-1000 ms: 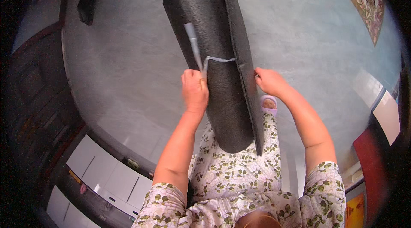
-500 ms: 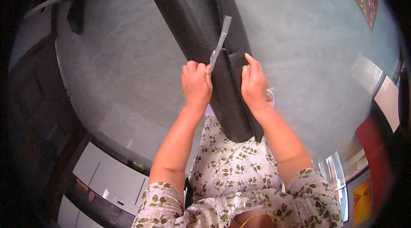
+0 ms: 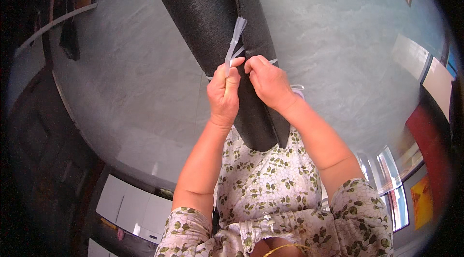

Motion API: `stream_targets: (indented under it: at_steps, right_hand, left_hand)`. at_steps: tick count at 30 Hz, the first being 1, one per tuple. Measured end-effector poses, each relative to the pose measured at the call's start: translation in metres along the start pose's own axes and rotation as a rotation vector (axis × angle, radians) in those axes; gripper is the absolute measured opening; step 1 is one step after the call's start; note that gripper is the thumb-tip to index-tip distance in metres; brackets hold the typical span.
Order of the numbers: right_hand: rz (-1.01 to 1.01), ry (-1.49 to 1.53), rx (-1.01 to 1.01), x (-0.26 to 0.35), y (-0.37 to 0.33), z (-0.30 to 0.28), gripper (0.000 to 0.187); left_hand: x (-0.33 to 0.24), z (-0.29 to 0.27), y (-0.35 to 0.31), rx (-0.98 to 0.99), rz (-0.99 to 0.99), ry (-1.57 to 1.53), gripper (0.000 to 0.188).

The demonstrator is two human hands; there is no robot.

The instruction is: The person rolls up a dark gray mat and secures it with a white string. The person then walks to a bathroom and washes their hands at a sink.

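White cabinets [image 3: 131, 207], grey floor [image 3: 333, 39]

Head-worn fisheye view, steeply downward, close above both hands [image 3: 224, 96]

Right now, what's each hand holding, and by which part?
Left hand: pale ribbon, pinched below its free end. Right hand: curled over the rolled black mat; its hold, if any, can't be told.

You wore a pale top [image 3: 309, 230] printed with green leaves, its 2 loose sleeves [image 3: 360, 211] short, a matching lower garment [image 3: 270, 175] and 1 thin gold-coloured necklace [image 3: 289, 245].
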State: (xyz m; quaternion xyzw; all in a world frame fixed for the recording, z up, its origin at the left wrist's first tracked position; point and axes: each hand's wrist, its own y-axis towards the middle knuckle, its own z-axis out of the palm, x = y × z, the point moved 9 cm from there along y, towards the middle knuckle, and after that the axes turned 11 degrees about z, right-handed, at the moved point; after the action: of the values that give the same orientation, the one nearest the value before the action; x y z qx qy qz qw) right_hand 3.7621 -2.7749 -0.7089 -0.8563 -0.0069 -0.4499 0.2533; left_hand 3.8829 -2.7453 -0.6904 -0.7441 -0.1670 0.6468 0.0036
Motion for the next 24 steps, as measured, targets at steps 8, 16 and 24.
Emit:
stream_targets:
  at_steps: [8, 16, 24]
  right_hand:
    - [-0.009, 0.122, 0.097, -0.004, -0.003, -0.001, 0.006]
    - [0.033, 0.0, 0.164, -0.018, -0.013, 0.041, 0.009]
    - [-0.056, 0.107, 0.354, 0.003, -0.038, 0.057, 0.011]
  left_hand:
    - [0.003, 0.002, -0.006, 0.017, -0.121, -0.143, 0.027]
    - [0.009, 0.006, -0.023, 0.115, -0.203, -0.203, 0.029]
    - [0.032, -0.01, -0.005, 0.135, 0.03, 0.176, 0.02]
